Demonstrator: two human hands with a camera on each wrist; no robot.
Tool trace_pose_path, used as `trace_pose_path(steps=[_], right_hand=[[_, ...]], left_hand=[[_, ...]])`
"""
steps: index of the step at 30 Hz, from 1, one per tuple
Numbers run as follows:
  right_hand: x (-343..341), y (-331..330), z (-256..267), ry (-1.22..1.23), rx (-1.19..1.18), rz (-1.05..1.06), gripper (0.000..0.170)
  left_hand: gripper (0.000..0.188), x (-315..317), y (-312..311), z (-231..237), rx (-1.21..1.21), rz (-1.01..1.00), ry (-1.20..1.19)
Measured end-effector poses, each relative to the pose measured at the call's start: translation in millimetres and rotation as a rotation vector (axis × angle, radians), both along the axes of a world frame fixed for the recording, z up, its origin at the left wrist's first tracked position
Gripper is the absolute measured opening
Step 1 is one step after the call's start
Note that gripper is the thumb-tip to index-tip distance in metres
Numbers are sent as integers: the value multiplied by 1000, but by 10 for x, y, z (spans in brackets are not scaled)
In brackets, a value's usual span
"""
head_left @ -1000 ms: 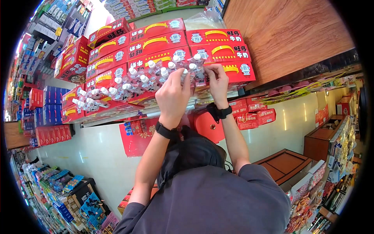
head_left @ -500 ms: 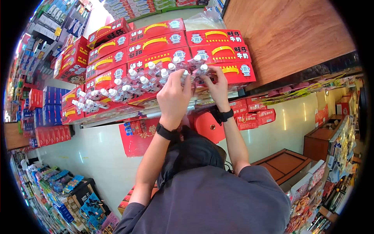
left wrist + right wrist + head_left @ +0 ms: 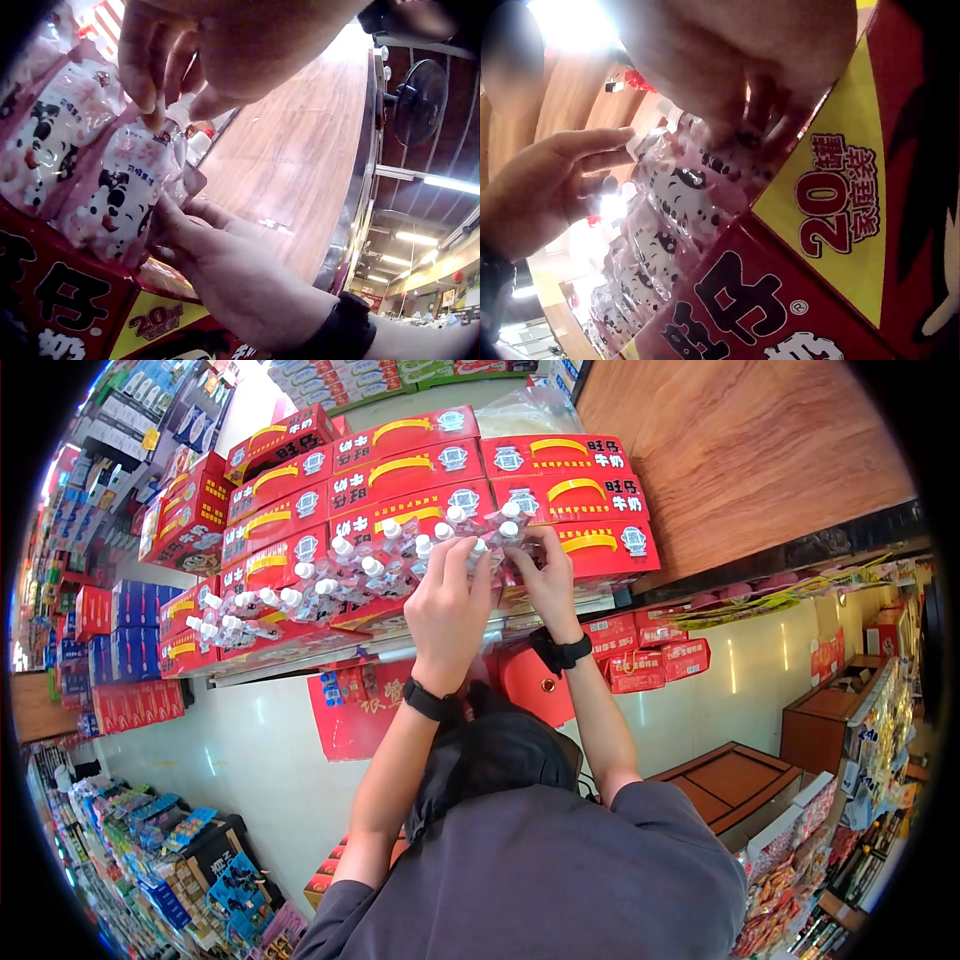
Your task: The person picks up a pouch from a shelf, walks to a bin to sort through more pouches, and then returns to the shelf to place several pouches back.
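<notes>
**Capped Pouches on Red Cartons: Both Hands at the Right End of the Group**

We locate the pouches [image 3: 120, 180] on top of the near red cartons [image 3: 622, 560], standing close together, with those at the left end leaning. Each pouch is sealed and printed with a cow cartoon; we cannot see its contents. We count about eighteen white caps [image 3: 373, 566]; some pouches overlap, so the count is approximate.

The left hand [image 3: 450, 620] pinches a pouch at its cap between thumb and fingers. The right hand [image 3: 550, 575], just to its right, grasps a pouch at the side with curled fingers; its fingertips are partly hidden. We cannot tell whether both hands hold the same pouch. We count two black wristbands [image 3: 430, 700], one per wrist.

The cartons are closed and carry yellow handles [image 3: 575, 490]. We count three in the right column and three in the middle column, ordered near to far. A clear plastic bag [image 3: 530, 410] lies at the far side; a wood-grain surface [image 3: 740, 450] adjoins on the right.
</notes>
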State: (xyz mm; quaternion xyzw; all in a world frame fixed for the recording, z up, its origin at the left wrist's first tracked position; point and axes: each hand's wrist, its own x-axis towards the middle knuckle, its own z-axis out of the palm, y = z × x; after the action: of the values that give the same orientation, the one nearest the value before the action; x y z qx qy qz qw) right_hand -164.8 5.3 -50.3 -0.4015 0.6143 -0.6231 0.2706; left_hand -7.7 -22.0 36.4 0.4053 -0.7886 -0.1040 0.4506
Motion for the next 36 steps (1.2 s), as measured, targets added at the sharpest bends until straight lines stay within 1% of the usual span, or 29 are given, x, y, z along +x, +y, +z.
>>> trace_pose_path(steps=[2,8,11,14,20,22,24,29,32,33,35,36], right_hand=[[-4,7,32,62,31,-20,29],[-22,48,-9,-24,-20,-21,31],[-58,80,-16,9,-46,-17,31],[-49,109,40,-45,-39,-3,27],[-62,195,-3,-88,-68,-68,26],[-91,246,-31,-60,-58,-76,26],[-113,317,-65,-48,-50,-100,25],[-107,561,-74,-56,-37,-167,22],[-117,778,-151,33,-27,-210,21],[-114,862,-176,24,-5,-224,21],[-97,1031,-258,5,37,-251,20],[-89,1117,-398,-23,55,-272,19]], left_hand=[[27,4,-1,0,9,-5,-3],[29,-11,11,-3,30,4,-2],[29,-24,7,-1,-7,11,-12],[28,-36,-18,-33,-24,9,4],[26,-69,-9,9,53,10,-15],[25,-87,-16,-4,48,16,21],[24,-99,1,-21,46,28,37],[29,-95,29,-27,41,29,63],[34,-77,41,-14,55,8,77],[36,-65,49,-3,61,-1,79],[33,-27,78,33,72,-6,123],[32,21,83,33,77,-10,148]])
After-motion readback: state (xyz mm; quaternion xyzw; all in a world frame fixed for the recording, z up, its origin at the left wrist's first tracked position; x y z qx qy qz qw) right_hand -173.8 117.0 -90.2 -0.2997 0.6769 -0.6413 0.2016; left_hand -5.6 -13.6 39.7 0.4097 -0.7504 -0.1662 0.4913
